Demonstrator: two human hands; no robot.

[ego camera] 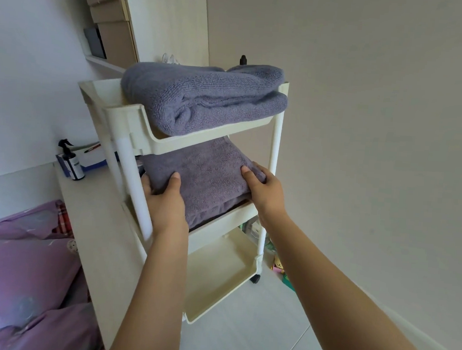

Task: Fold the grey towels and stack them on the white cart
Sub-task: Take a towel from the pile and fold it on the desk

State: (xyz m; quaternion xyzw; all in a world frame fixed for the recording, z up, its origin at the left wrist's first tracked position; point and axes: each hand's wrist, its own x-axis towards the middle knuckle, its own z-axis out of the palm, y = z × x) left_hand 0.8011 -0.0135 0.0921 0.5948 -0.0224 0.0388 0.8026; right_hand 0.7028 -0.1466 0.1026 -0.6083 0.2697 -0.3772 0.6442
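Where the view begins at far left: purple bedding [8, 281], cut off by the frame edge. Beside it, a pale ledge [93, 219] carrying a dark spray bottle [72, 161] and a blue-and-white item behind it, hard to identify.

White cart [141, 134]: three tiers, on castors. Top tier holds one folded grey towel [202, 98], its bulk overhanging the front rim. Middle tier holds a second grey towel [205, 172], folded, partly hidden under the top tray. Bottom tier: contents not visible.

Left hand [164, 200]: forearm extended forward, thumb lying on top of the second grey towel at its near left corner, fingers curled around the edge and mostly hidden behind the cart post.

Right hand [262, 188]: forearm extended from lower right, thumb on top of the same towel at its near right corner, fingers wrapped around the side; fingertips out of sight.

Behind the cart: small coloured items on the floor, indistinct.
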